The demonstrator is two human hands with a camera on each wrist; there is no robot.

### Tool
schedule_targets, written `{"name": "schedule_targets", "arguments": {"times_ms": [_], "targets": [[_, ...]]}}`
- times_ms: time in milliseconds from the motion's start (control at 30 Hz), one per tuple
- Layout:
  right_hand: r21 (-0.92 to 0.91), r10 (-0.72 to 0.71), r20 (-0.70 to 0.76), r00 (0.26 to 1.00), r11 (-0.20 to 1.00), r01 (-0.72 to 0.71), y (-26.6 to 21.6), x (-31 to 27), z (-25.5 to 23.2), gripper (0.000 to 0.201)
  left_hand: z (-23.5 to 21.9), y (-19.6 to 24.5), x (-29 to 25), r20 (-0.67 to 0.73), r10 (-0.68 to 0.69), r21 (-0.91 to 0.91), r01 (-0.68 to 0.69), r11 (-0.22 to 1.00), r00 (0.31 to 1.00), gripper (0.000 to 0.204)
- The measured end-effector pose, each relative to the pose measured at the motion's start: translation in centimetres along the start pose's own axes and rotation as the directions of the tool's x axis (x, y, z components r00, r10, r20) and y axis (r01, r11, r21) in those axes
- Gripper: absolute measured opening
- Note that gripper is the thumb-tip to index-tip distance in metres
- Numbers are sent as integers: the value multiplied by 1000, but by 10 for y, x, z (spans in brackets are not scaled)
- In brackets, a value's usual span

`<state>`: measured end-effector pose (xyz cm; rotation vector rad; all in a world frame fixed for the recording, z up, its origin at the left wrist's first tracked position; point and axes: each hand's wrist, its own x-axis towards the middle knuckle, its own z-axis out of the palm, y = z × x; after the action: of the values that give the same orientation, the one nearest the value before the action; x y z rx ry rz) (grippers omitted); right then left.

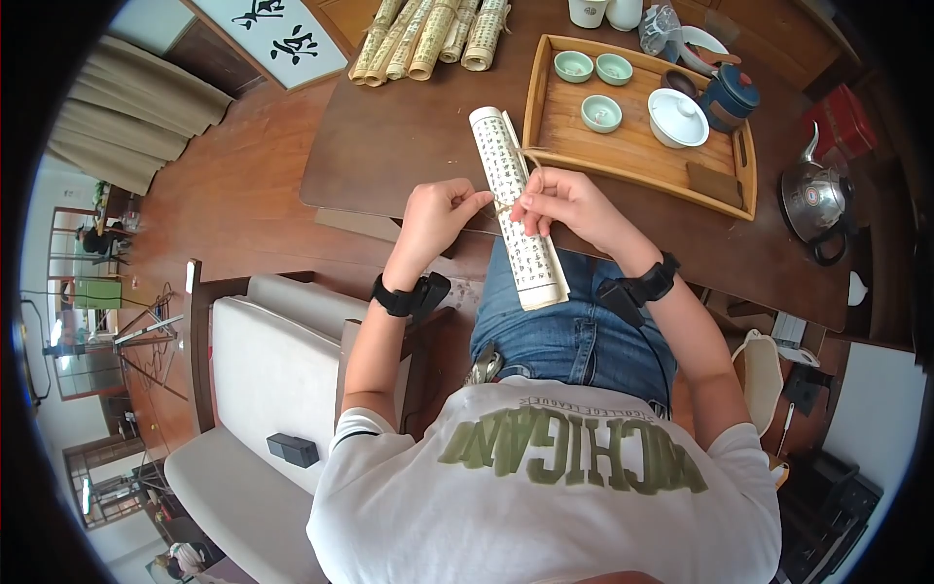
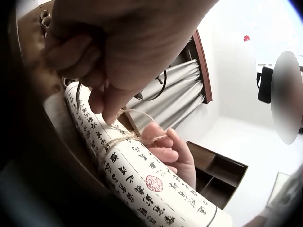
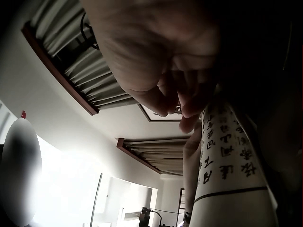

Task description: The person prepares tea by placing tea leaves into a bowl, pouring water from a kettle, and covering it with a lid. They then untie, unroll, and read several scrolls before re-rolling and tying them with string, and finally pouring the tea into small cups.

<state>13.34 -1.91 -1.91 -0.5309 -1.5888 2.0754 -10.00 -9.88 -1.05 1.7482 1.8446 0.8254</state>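
Note:
A rolled paper scroll (image 1: 525, 248) with black writing lies across the table's front edge, its near end over the lap. Thin twine (image 2: 120, 139) goes around its middle in the left wrist view. The left hand (image 1: 435, 222) pinches a strand of the twine between thumb and forefinger at the scroll's left side. On the other side, the right hand (image 1: 582, 211) pinches another strand (image 2: 154, 138) between its fingertips, beside the roll. A red seal mark (image 2: 154, 183) shows on the paper. In the right wrist view the scroll (image 3: 227, 161) is dim and the twine cannot be made out.
Several tied scrolls (image 1: 431, 44) lie at the table's back left. A wooden tray (image 1: 623, 167) with green cups (image 1: 601, 114) and a lidded white bowl (image 1: 678, 119) is just beyond the right hand. A metal kettle (image 1: 815, 200) stands at the right.

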Motion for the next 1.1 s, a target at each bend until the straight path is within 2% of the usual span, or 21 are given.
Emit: {"name": "schedule_targets", "arguments": {"times_ms": [67, 200, 300, 433, 500, 600, 700, 800, 900, 1000, 1033, 1100], "targets": [[-123, 28, -34, 999, 992, -32, 0, 3, 2, 15, -6, 6, -3, -20, 14, -11, -14, 1000, 1000, 31], [-264, -26, -148, 989, 964, -14, -8, 1, 9, 10, -20, 26, -9, -83, 97, -106, -106, 989, 992, 24], [-286, -41, -186, 982, 958, -14, -5, 3, 16, 14, -27, 49, -8, -98, 158, -192, -175, 966, 983, 22], [-380, -50, -205, 978, 925, -32, -9, 2, 22, 17, -23, 53, 3, -54, 181, -208, -188, 960, 982, 19], [-394, -97, -171, 981, 919, 22, -7, 2, 20, 17, -16, 49, 10, -64, 220, -224, -228, 947, 974, 18], [-427, -93, -153, 984, 904, 19, -10, 1, 18, 17, -16, 45, 16, -22, 361, -203, -358, 911, 932, 17], [-371, -41, -140, 989, 928, -14, -8, 1, 13, 18, -11, 38, 28, -99, 559, -328, -558, 762, 823, 26], [-246, -31, -150, 988, 969, -7, -1, 2, 11, 16, -4, 40, 16, -38, 342, -519, -310, 796, 939, 46], [-189, -41, -153, 987, 982, 11, 4, 2, 9, 14, 1, 34, 4, 35, 345, -400, -303, 865, 938, 57], [-168, -28, -120, 992, 986, 7, 4, 1, 9, 15, 3, 35, -12, 77, 156, -262, -131, 956, 985, 52], [-177, -24, -112, 993, 984, 4, 4, 1, 8, 15, 10, 31, -16, -13, 206, -251, -203, 946, 978, 40], [-185, -26, -100, 995, 983, 8, 4, 1, 8, 15, 11, 35, -21, -59, 190, -236, -199, 951, 980, 27]]}}
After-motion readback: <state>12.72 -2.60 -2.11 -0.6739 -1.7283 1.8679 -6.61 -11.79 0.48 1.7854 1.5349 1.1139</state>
